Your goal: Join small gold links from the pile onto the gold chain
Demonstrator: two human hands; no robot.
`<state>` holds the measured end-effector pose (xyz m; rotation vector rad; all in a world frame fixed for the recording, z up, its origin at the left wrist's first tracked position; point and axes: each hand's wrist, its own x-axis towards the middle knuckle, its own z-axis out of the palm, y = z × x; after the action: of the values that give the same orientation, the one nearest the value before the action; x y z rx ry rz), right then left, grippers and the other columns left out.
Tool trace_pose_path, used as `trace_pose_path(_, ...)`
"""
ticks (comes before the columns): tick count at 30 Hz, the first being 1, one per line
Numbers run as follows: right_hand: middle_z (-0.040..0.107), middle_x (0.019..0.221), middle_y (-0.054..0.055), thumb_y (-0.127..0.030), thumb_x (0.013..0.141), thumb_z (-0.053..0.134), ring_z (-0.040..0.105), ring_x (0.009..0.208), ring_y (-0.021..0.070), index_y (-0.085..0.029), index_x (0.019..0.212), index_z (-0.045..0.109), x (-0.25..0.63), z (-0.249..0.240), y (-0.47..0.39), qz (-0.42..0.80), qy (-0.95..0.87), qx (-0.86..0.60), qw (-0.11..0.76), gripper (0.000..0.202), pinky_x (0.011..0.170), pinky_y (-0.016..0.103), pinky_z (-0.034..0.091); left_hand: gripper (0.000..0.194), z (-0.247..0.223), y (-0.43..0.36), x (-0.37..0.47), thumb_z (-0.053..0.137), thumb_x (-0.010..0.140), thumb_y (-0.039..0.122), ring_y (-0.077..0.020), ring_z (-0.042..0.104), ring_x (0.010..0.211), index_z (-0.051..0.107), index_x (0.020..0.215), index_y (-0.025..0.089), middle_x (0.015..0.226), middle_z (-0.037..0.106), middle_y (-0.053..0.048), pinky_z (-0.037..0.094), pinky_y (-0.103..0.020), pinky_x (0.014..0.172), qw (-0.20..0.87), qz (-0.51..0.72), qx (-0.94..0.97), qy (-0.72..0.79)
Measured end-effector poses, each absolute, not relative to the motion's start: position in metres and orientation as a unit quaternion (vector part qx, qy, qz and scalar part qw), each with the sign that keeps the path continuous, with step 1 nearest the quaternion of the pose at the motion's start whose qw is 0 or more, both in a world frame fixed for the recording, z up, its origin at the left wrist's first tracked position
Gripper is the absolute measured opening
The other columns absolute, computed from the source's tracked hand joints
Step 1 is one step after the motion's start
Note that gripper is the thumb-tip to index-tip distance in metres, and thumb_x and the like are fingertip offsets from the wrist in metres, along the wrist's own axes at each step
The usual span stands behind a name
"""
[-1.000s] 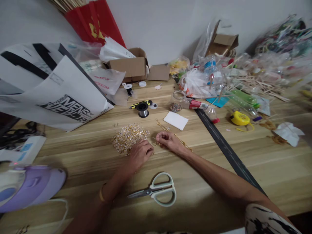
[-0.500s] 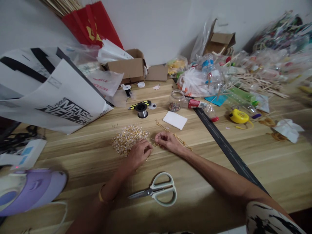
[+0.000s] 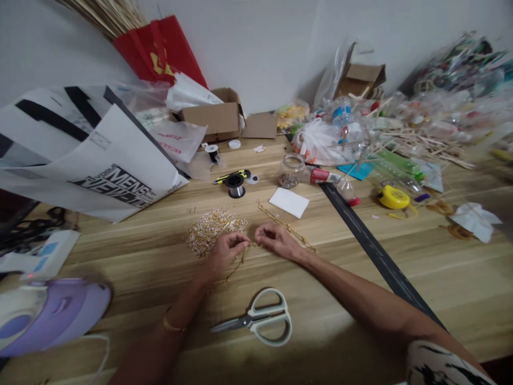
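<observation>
My left hand [image 3: 229, 250] is closed in a pinch, and a thin gold beaded chain [image 3: 237, 268] trails from its fingertips down to the table. Close beside it, my right hand [image 3: 277, 239] also pinches thumb to finger; what lies in that grip is too small to make out. A small gold loop [image 3: 256, 245] shows in the gap between both sets of fingertips. Behind my left hand spreads a pile of gold and clear beads [image 3: 212, 227]. Another gold beaded chain [image 3: 294, 231] runs along the table behind my right hand.
White-handled scissors [image 3: 270, 316] lie in front of my hands. Beyond them are a wire spool [image 3: 235, 185], a white card [image 3: 289, 202] and a jar of beads [image 3: 291, 171]. A purple iron [image 3: 60, 315] stands left, a yellow tape measure [image 3: 393, 197] right.
My left fingers have come up to my right fingertips, and more of the chain now shows hanging below the left hand. The right hand has barely moved. The view has tilted slightly upward.
</observation>
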<state>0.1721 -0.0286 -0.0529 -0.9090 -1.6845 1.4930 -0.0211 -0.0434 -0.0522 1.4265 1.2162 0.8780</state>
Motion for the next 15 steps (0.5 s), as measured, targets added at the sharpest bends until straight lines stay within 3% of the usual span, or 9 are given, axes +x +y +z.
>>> trace_pose_path(15, 0.049, 0.066, -0.002, -0.035, 0.083, 0.053, 0.039, 0.059, 0.0092, -0.014, 0.079, 0.056, 0.176, -0.051, -0.029, 0.542, -0.708, -0.330, 0.309, 0.022, 0.055, 0.021, 0.031, 0.017, -0.040, -0.043, -0.022, 0.071, 0.062, 0.026, -0.0124, 0.059, 0.064, 0.063, 0.072, 0.014, 0.066, 0.066, -0.001, 0.044, -0.024, 0.063, 0.554, 0.391, 0.530, 0.509)
